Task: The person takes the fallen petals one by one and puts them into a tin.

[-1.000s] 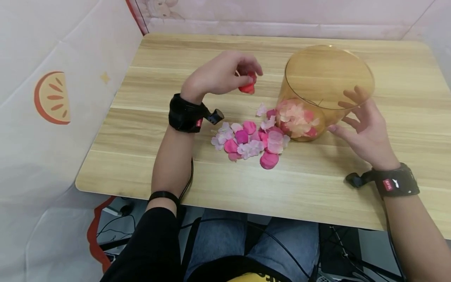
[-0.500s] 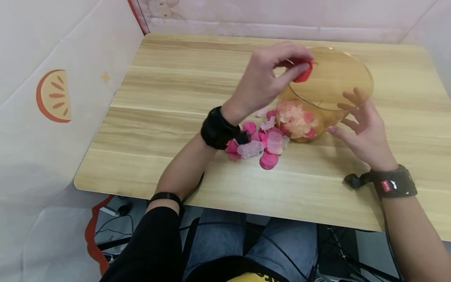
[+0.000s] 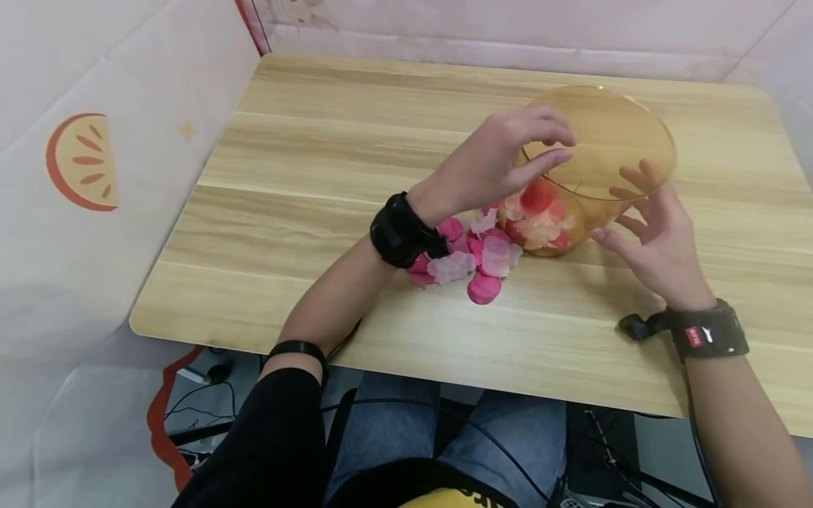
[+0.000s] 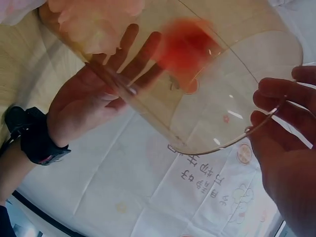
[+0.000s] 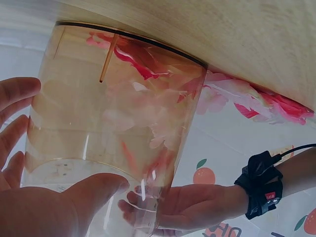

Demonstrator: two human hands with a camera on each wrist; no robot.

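Left hand apparently dropped red petal into container.

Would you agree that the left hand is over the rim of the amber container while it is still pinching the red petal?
Not quite: the left hand is at the rim of the amber container, but its fingers hold nothing. The red petal is already inside, a falling blur in the left wrist view.
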